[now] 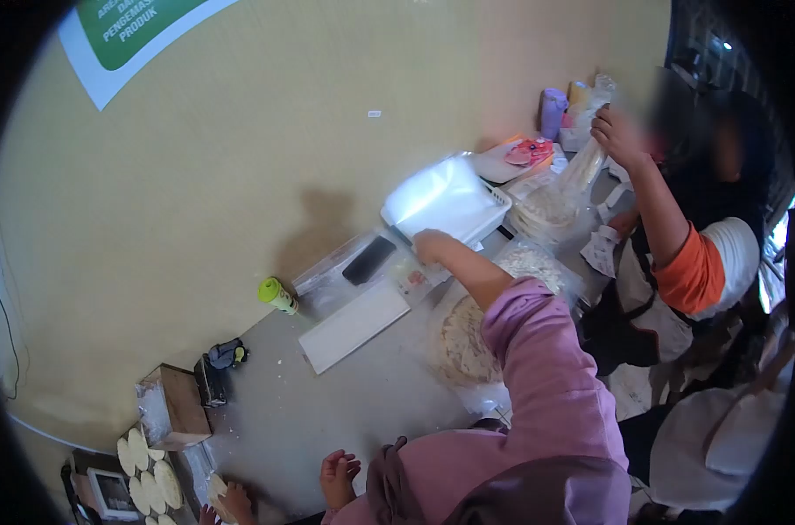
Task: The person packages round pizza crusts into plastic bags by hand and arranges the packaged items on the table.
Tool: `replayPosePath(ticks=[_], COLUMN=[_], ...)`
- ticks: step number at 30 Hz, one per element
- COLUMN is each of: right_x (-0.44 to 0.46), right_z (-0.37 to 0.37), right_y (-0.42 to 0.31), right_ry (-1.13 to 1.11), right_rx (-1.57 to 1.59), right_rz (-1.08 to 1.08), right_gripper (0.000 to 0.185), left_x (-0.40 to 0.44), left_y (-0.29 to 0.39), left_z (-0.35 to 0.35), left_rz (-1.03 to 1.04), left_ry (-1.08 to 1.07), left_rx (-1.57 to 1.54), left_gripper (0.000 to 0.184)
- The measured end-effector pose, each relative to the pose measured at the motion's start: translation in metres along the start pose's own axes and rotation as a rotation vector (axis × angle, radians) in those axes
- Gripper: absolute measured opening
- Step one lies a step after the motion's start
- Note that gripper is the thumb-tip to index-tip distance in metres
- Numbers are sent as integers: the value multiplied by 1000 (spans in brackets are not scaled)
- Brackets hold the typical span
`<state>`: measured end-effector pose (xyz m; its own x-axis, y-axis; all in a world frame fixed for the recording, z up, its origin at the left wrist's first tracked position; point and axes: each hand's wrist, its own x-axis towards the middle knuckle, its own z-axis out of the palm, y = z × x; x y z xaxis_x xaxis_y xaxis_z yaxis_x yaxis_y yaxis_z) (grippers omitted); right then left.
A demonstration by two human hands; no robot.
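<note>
My right hand (431, 246) reaches out to the near corner of a stack of clear plastic bags (441, 194) in a white basket (495, 203). Its fingers are closed at the bags' edge; their tips are partly hidden. Held low near my body, my left hand (338, 479) is empty, with its fingers loosely curled and apart. Below my right forearm lies a large clear bag of pale, flat pieces (463, 341). A white flat box (354, 328) and a dark phone-like slab (369, 260) on plastic lie left of the basket.
At the right, a co-worker in an orange sleeve (691, 271) raises a clear bag (583, 166). Another person's hand (237, 503) is by round pale pieces (165, 483) at lower left. A green-lidded cup (277, 296) and a wooden box (183, 407) stand along the wall.
</note>
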<state>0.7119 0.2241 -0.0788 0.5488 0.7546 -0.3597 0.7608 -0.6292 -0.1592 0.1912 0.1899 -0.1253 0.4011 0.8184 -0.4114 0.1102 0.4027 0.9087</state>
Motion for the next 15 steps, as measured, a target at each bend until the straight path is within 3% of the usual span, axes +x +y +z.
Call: replayPosePath(ticks=[2, 4, 5, 7, 12, 15], right_x=[22, 35, 38, 36, 29, 34], right_z=[27, 45, 47, 47, 30, 33], right_y=[20, 38, 39, 38, 32, 40], right_ry=[480, 618, 607, 257, 199, 375], right_rx=[193, 152, 161, 122, 91, 60], right_rz=[204, 224, 211, 298, 280, 305], right_gripper=[40, 42, 42, 38, 29, 25], left_x=[2, 1, 0, -4, 5, 4], left_y=[3, 6, 9, 9, -24, -13], left_z=[14, 22, 24, 25, 3, 8], left_rz=[8, 17, 6, -11, -86, -9], left_ry=[-12, -22, -5, 38, 74, 6], left_rx=[12, 21, 24, 33, -34, 40], left_gripper=[17, 18, 18, 19, 19, 21])
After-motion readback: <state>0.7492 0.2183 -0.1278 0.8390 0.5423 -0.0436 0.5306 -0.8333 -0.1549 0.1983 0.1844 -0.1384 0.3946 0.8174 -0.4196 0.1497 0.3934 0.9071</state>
